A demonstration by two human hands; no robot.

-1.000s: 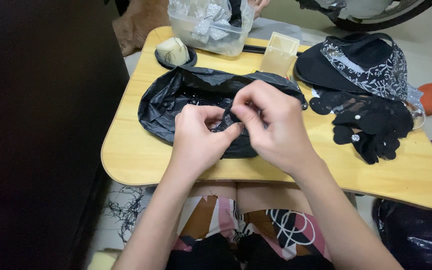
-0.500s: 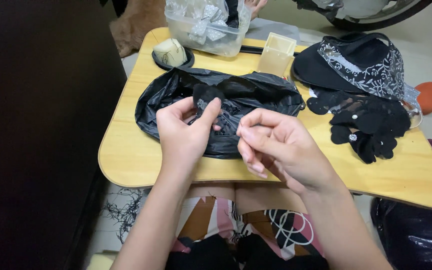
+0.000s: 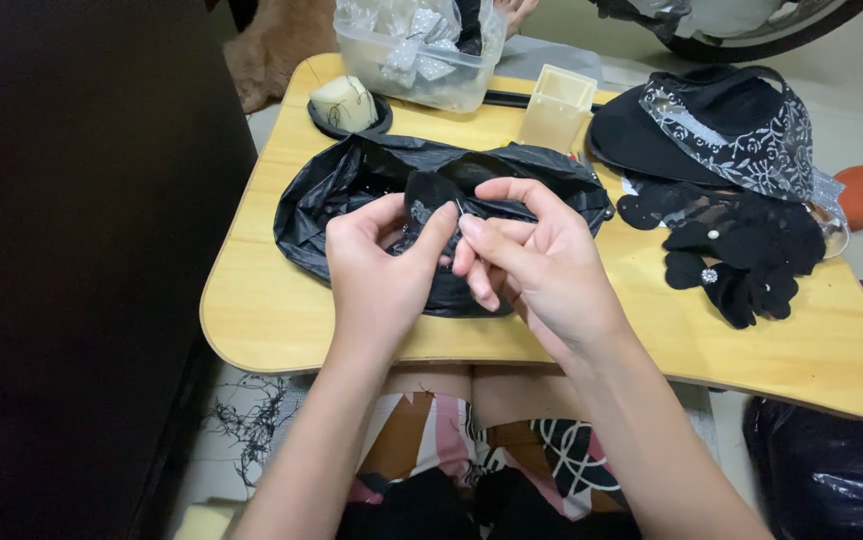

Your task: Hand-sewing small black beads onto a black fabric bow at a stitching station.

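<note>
My left hand (image 3: 384, 268) pinches a small black fabric petal piece (image 3: 430, 195) between thumb and fingers, held up over a black plastic bag (image 3: 352, 180) that lies open on the wooden lap table (image 3: 652, 330). My right hand (image 3: 532, 262) is close against it, thumb and forefinger pinched at the piece's right edge; something thin like a needle may be between them, too small to tell. Both hands hover above the bag's near side.
A pile of black fabric flowers with beads (image 3: 732, 250) lies to the right, under a black lace hat (image 3: 722, 125). At the back stand a clear plastic tub (image 3: 422, 70), a small clear box (image 3: 560, 105) and a dark dish with a pale lump (image 3: 347, 105).
My hands were together low over the bag, then parted as the left lifted the black piece. Now the right hand has come back to the piece's edge.
</note>
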